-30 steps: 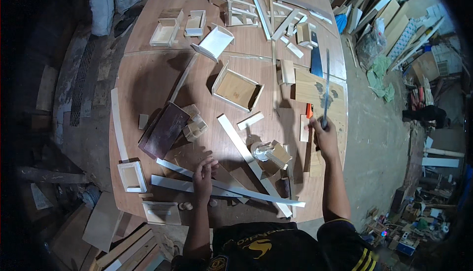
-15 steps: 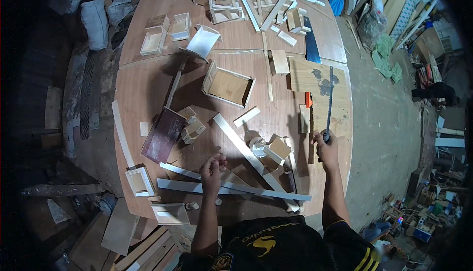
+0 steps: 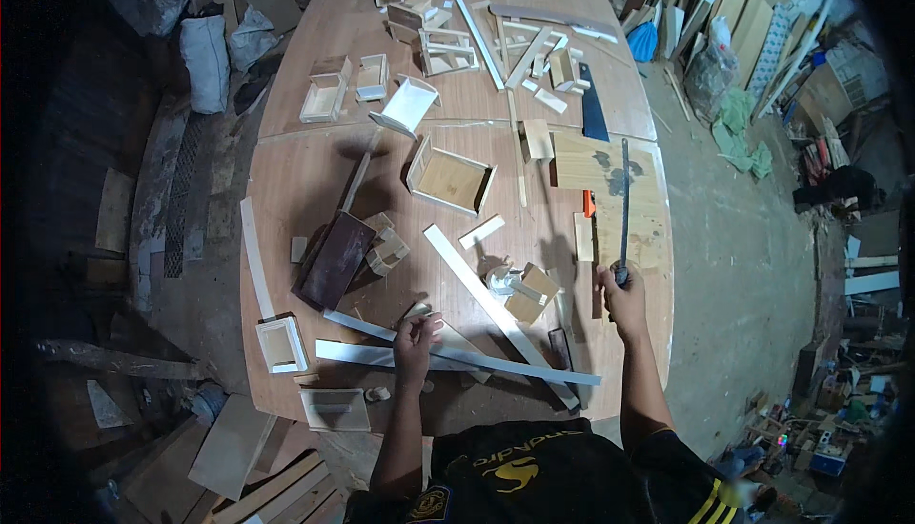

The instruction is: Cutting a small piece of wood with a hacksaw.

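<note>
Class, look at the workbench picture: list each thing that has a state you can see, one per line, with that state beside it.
right hand: closed on the handle of the handsaw
handsaw: blade flat on a plywood sheet
left hand: fingers on a long white strip
long white strip: flat on the workbench, crossed by another strip
shallow wooden box: open, nothing inside
small white tray: open side up, at the bench edge
</note>
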Demonstrator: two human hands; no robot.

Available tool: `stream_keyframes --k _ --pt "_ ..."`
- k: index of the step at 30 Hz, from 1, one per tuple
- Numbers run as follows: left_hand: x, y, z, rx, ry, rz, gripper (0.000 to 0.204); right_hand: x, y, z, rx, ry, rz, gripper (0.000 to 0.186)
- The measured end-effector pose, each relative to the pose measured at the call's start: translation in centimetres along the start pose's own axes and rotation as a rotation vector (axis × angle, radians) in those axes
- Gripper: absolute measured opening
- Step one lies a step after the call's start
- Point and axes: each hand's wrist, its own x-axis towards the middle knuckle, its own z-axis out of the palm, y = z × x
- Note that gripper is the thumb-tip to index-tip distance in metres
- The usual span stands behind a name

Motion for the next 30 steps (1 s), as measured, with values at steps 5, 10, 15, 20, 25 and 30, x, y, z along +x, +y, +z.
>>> stream_keyframes --k 5,10,15,20,25,30 --pt "-2.0 1.3 -0.2 -0.080 -0.011 0.040 0.024 -3.1 -0.3 -2.3 0.000 0.013 -0.001 0.025" --pt "-6.3 1.7 0.1 0.013 -0.054 0.146 0.026 -7.2 1.0 -4.6 -0.023 -0.038 -0.023 0.025" --pt "-12.1 1.0 2.0 0.174 -0.119 0.149 0.018 -12.0 5.0 -6.2 0.037 -0.160 -0.201 0.021" --pt "-17.9 -2.1 5.6 0.322 -0.181 0.224 0.014 -19.0 9.0 -6.7 -0.216 -0.422 -0.278 0.029" --pt "-23.9 -6.6 8.2 0.125 -0.131 0.229 0.017 -24.0 14.8 -9.9 -0.180 -0.655 -0.279 0.037" --pt "-29.8 -10.5 6.7 0.259 -0.115 0.088 0.022 -26.8 18.9 -13.3 -0.145 -0.705 -0.265 0.028"
